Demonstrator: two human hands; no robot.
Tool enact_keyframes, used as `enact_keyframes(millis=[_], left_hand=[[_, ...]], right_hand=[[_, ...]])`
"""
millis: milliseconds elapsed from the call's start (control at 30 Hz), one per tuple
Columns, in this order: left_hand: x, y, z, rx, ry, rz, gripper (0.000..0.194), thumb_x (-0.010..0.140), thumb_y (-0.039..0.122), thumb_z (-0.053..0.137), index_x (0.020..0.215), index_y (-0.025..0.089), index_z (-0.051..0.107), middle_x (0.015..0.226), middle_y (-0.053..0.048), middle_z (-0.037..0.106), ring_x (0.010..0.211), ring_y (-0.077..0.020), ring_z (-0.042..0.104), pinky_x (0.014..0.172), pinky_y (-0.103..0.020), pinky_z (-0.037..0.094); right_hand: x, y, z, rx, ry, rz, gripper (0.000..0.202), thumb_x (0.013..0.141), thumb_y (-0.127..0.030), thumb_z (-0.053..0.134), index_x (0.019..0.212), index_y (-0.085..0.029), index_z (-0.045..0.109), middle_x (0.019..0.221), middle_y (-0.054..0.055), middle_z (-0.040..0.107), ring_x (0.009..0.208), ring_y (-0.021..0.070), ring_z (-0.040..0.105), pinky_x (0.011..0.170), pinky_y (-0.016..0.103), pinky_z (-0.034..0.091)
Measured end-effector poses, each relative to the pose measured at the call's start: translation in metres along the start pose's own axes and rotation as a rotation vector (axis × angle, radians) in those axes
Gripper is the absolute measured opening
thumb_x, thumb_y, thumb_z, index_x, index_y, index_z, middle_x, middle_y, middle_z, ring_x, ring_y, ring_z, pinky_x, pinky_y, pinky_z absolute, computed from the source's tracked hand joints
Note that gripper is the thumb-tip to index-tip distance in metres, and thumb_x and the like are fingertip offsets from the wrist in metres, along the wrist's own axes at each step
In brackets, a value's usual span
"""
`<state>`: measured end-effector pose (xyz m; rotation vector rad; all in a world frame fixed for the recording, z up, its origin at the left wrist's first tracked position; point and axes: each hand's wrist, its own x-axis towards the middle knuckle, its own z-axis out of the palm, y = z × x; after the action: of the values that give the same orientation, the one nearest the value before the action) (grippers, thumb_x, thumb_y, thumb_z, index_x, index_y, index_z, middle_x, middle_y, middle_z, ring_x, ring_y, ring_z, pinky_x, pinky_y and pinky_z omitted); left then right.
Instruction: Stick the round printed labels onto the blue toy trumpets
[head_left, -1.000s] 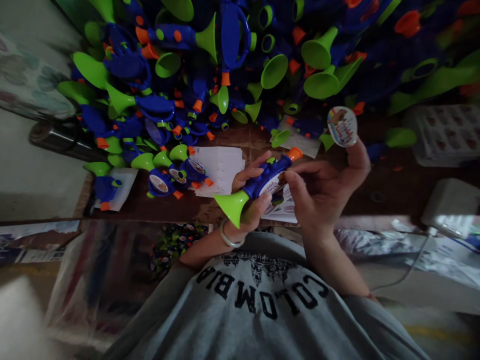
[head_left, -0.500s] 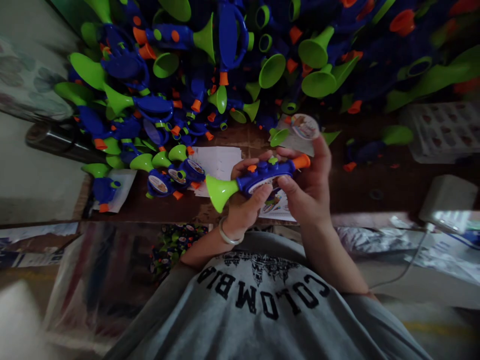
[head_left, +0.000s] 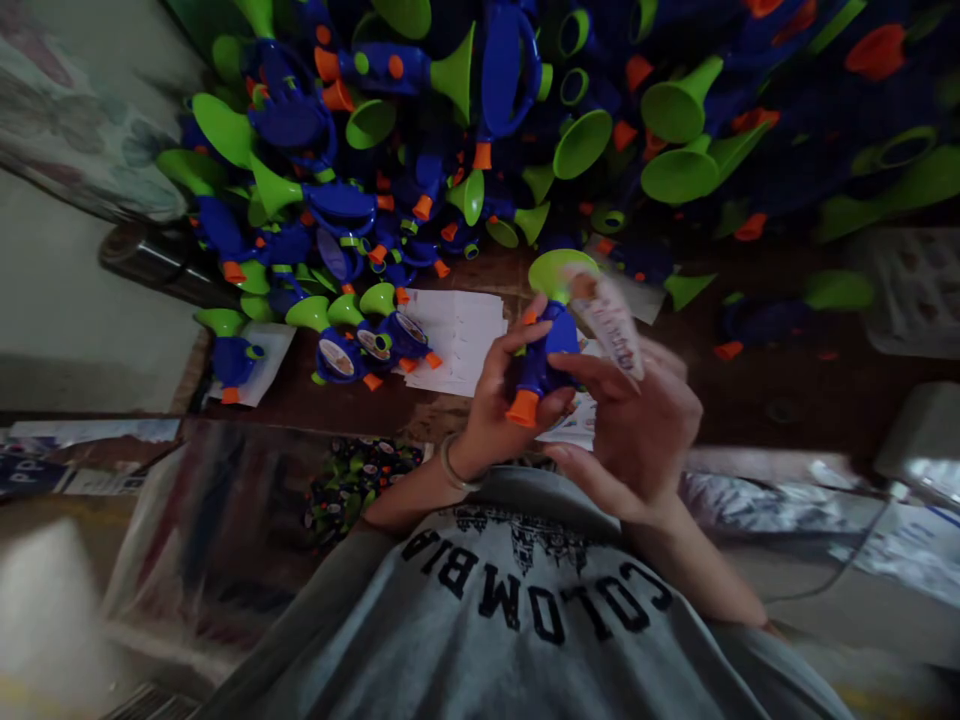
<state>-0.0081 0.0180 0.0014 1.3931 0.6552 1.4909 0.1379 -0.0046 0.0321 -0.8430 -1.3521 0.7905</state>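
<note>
A blue toy trumpet (head_left: 536, 350) with a lime-green bell and an orange mouthpiece is gripped in my left hand (head_left: 499, 395). Its bell points away from me and the mouthpiece towards me. Over its right side is my right hand (head_left: 649, 430), with an oval printed sticker (head_left: 611, 325) at its fingers, blurred by motion. A finger of that hand reaches the trumpet's body; how the sticker is held is partly hidden. Printed sticker sheets (head_left: 577, 425) lie on the table beneath my hands.
A large heap of similar trumpets (head_left: 330, 205) covers the back of the table. Labelled trumpets (head_left: 337, 357) stand at the left beside white paper sheets (head_left: 457, 335). A dark cylinder (head_left: 150, 262) lies at the far left. At the right are a clear tray (head_left: 911, 290) and a white device with a cable (head_left: 922, 430).
My left hand has turned the trumpet from lying sideways to bell-away, its plain blue side showing. My right hand has shifted off the mouthpiece, bringing the sticker closer to the body.
</note>
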Motion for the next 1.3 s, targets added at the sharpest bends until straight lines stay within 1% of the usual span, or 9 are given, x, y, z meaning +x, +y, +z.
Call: enact_keyframes(millis=[67, 133, 200, 267, 400, 567, 733, 1000, 1300], left_hand=[[0.0, 0.003, -0.003, -0.025, 0.018, -0.046, 0.067, 0.093, 0.034, 0.082, 0.155, 0.038, 0.054, 0.174, -0.006, 0.046, 0.164, -0.0331, 0.042, 0.136, -0.055, 0.036], [-0.001, 0.003, -0.005, -0.072, 0.013, -0.086, 0.071, 0.094, 0.039, 0.08, 0.159, 0.038, 0.051, 0.174, -0.007, 0.046, 0.165, -0.0334, 0.041, 0.137, -0.056, 0.036], [-0.002, 0.003, -0.005, -0.139, -0.002, -0.113, 0.074, 0.094, 0.045, 0.079, 0.162, 0.039, 0.048, 0.174, -0.007, 0.047, 0.164, -0.0338, 0.042, 0.135, -0.056, 0.038], [-0.002, 0.005, -0.004, -0.204, -0.03, -0.127, 0.076, 0.093, 0.047, 0.079, 0.162, 0.039, 0.048, 0.173, -0.007, 0.049, 0.162, -0.0347, 0.045, 0.132, -0.055, 0.043], [0.0, 0.013, -0.001, -0.265, -0.05, -0.151, 0.074, 0.091, 0.047, 0.08, 0.158, 0.038, 0.051, 0.173, -0.006, 0.048, 0.16, -0.0357, 0.048, 0.13, -0.054, 0.047], [0.002, 0.02, 0.001, -0.251, -0.062, -0.163, 0.074, 0.089, 0.048, 0.082, 0.156, 0.038, 0.052, 0.175, -0.005, 0.046, 0.159, -0.0366, 0.049, 0.131, -0.057, 0.047], [0.002, 0.019, 0.003, -0.253, -0.06, -0.131, 0.07, 0.092, 0.043, 0.081, 0.155, 0.037, 0.053, 0.174, -0.005, 0.047, 0.16, -0.0355, 0.049, 0.13, -0.056, 0.047], [0.005, 0.017, 0.005, -0.215, -0.024, -0.069, 0.055, 0.096, 0.036, 0.077, 0.149, 0.037, 0.06, 0.168, -0.005, 0.055, 0.161, -0.0342, 0.047, 0.134, -0.058, 0.041], [0.002, 0.017, 0.008, -0.193, -0.008, -0.019, 0.05, 0.098, 0.025, 0.072, 0.146, 0.035, 0.061, 0.166, -0.003, 0.057, 0.163, -0.0303, 0.044, 0.137, -0.056, 0.038]], right_hand=[[0.004, -0.004, -0.002, 0.075, 0.028, -0.019, 0.051, 0.081, -0.038, 0.088, 0.129, -0.037, 0.07, 0.146, 0.005, 0.062, 0.114, 0.0266, 0.075, 0.091, 0.048, 0.071], [0.011, -0.004, -0.006, 0.08, 0.146, 0.023, 0.024, 0.09, -0.037, 0.082, 0.113, -0.033, 0.077, 0.121, 0.003, 0.072, 0.092, 0.0182, 0.075, 0.072, 0.034, 0.068], [0.017, -0.002, -0.009, 0.061, 0.213, 0.07, 0.013, 0.089, -0.035, 0.086, 0.097, -0.029, 0.078, 0.09, -0.001, 0.073, 0.071, 0.0125, 0.069, 0.06, 0.026, 0.06], [0.021, 0.001, -0.009, 0.054, 0.209, 0.109, 0.015, 0.085, -0.035, 0.09, 0.089, -0.027, 0.077, 0.078, -0.004, 0.072, 0.065, 0.0103, 0.066, 0.057, 0.023, 0.057], [0.02, 0.004, -0.007, 0.033, 0.228, 0.135, 0.018, 0.084, -0.036, 0.091, 0.088, -0.026, 0.077, 0.078, -0.005, 0.074, 0.065, 0.0098, 0.068, 0.059, 0.023, 0.058], [0.018, 0.005, -0.005, -0.002, 0.283, 0.105, 0.016, 0.085, -0.036, 0.091, 0.089, -0.026, 0.079, 0.081, -0.004, 0.075, 0.071, 0.0109, 0.069, 0.065, 0.024, 0.059], [0.018, 0.003, -0.004, -0.031, 0.295, 0.096, 0.014, 0.084, -0.032, 0.091, 0.089, -0.027, 0.079, 0.08, -0.004, 0.075, 0.069, 0.0107, 0.069, 0.062, 0.024, 0.057], [0.017, 0.004, -0.002, -0.099, 0.274, 0.074, 0.014, 0.087, -0.036, 0.088, 0.09, -0.028, 0.078, 0.08, -0.004, 0.074, 0.067, 0.0114, 0.069, 0.059, 0.025, 0.057], [0.024, -0.001, 0.001, -0.18, 0.25, -0.011, 0.011, 0.089, -0.032, 0.085, 0.09, -0.026, 0.076, 0.078, -0.004, 0.074, 0.066, 0.011, 0.068, 0.059, 0.026, 0.056]])
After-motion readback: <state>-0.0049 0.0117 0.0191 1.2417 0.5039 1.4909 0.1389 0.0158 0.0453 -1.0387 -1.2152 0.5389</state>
